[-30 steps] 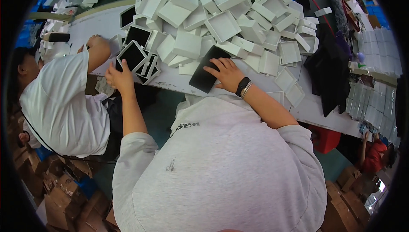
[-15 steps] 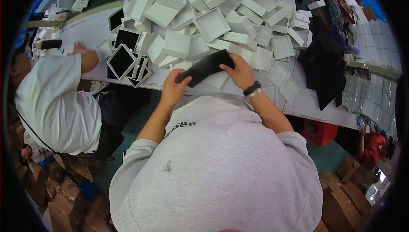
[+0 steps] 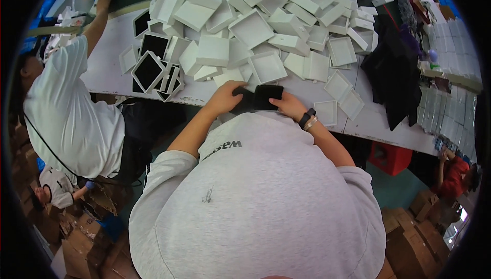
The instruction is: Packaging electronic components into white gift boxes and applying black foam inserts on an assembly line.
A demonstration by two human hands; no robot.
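Just on the near side of the heap of white, rectangular open boxes (image 3: 251,29), the left hand (image 3: 226,98) and right hand (image 3: 290,107) angle inward, pinching opposite ends of a bent, black rectangular sheet (image 3: 268,94), thumbs uppermost.

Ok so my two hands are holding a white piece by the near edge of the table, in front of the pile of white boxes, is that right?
Not quite: the piece is black, not white, as the head view shows. Your left hand and right hand do hold it by the table's near edge, in front of the pile of white boxes.
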